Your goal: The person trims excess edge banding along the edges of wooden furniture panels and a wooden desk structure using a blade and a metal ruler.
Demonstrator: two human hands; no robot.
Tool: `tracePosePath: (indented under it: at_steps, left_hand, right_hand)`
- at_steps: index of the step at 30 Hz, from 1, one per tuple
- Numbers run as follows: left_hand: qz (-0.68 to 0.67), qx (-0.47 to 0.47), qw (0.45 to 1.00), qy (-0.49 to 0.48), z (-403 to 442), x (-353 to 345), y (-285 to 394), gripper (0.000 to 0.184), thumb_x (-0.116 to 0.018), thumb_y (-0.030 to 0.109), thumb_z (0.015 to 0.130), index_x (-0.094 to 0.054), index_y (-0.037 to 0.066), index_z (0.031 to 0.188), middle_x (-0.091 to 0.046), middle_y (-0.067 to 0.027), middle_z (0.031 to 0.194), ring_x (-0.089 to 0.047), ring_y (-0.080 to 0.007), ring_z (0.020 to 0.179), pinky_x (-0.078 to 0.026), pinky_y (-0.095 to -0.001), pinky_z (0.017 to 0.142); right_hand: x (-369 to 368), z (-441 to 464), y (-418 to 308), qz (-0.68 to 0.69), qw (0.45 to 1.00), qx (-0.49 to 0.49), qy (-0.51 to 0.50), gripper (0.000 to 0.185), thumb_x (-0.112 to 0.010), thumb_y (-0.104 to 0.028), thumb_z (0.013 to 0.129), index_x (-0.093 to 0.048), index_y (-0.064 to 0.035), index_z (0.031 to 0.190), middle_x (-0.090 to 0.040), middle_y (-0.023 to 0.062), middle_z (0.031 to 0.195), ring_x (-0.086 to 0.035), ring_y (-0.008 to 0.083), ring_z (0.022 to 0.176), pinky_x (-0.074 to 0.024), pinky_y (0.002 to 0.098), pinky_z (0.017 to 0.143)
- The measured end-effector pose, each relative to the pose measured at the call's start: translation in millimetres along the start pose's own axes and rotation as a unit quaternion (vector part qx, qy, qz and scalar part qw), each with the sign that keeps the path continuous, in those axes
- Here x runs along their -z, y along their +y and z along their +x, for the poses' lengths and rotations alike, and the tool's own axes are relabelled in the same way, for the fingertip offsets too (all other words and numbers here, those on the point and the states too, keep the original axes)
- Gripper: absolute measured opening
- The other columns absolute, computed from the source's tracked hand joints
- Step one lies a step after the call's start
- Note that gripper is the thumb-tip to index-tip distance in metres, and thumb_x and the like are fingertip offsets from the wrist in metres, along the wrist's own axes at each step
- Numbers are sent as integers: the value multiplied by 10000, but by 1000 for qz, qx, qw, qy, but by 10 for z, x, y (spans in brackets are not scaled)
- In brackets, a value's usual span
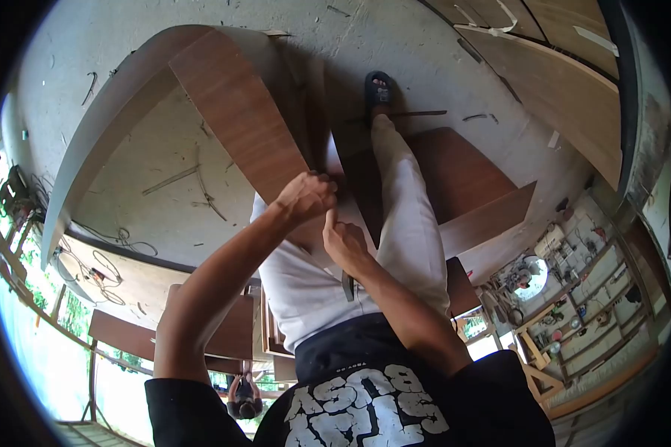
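Observation:
My left hand (308,195) is closed, knuckles up, beside the edge of a long brown wood-grain panel (238,112). What its fingers grip, if anything, is hidden. Just below it, my right hand (344,243) is closed too, with one finger pointing up towards the left hand. A dark, narrow, blade-like piece (348,287) sticks out beneath the right hand, over my lap; whether the hand grips it, I cannot tell. The panel joins a curved grey-brown board (97,127) standing on the floor.
Another brown panel structure (462,179) lies by my right leg, and my sandalled foot (379,89) rests on the concrete floor (320,37). Wood strips and a cable (101,272) are scattered at left. Shelves of tools (574,298) stand at right. Another person (244,398) is in the background.

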State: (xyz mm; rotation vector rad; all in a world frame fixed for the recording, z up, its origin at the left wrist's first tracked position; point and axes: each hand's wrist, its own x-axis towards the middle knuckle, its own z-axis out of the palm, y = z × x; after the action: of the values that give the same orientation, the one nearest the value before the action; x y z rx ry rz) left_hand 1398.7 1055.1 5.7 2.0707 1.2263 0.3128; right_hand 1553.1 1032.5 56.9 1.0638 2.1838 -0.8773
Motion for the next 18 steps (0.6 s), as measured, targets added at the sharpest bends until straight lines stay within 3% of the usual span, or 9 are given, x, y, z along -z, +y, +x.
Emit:
tracePosePath:
  at_steps: [2,4,8,11,12,13,15,18]
  left_hand:
    - [30,-10,999,-16,-8,-32,41,77,-567,133,629,-542,105,562,-554,-26,705,-579,-195,727,-508,-311,625]
    - [-25,-2,1000,12,2,-57,32,67,-571,139,635,-566,98,582,-559,-24,721,-580,-197,742,-509,-313,629]
    - [-12,21,999,-43,60,-155,-96,85,-566,140,662,-578,84,599,-559,-39,727,-579,-205,756,-508,-324,622]
    - [-27,74,992,-100,19,-223,144,95,-558,170,686,-634,147,633,-585,-9,715,-600,-176,766,-501,-312,671]
    - [-19,92,994,-59,6,-220,274,101,-557,163,683,-635,140,624,-586,-12,717,-603,-180,763,-505,-308,689]
    - [-26,92,993,-63,-3,-234,270,101,-557,163,683,-635,140,624,-586,-12,717,-603,-180,763,-505,-308,689]
    - [-17,-14,999,-40,-34,-237,242,104,-553,160,690,-631,133,626,-583,-18,713,-603,-184,763,-501,-304,683]
    - [-10,11,999,-36,-28,-365,151,107,-549,161,695,-613,131,615,-582,-23,722,-596,-189,762,-493,-303,674]
  right_hand:
    - [-101,-15,39,-12,1000,11,19,160,-480,-66,779,-425,11,908,-575,144,521,-611,267,478,-487,347,414]
    - [-177,-46,48,-24,999,16,37,146,-478,-67,783,-427,6,899,-572,145,515,-610,262,473,-487,345,411]
    - [-250,151,149,2,1000,-13,29,134,-471,-63,795,-433,4,904,-566,151,508,-609,262,471,-487,352,408]
    - [-181,-112,93,27,1000,-10,2,156,-474,-61,785,-424,9,914,-577,160,529,-617,280,495,-490,377,426]
    - [-177,-225,101,5,1000,-16,-16,165,-473,-60,783,-420,12,922,-582,164,539,-618,288,503,-492,385,435]
    - [-223,-245,131,9,1000,-11,-23,160,-469,-58,781,-420,10,917,-593,166,561,-620,296,516,-492,398,446]
    - [-271,-242,163,40,999,-6,-25,139,-465,-55,785,-425,6,904,-595,173,570,-620,299,519,-492,392,442]
    - [-366,-61,182,48,999,-12,-5,117,-456,-61,796,-431,-2,893,-588,177,556,-615,298,503,-489,384,429]
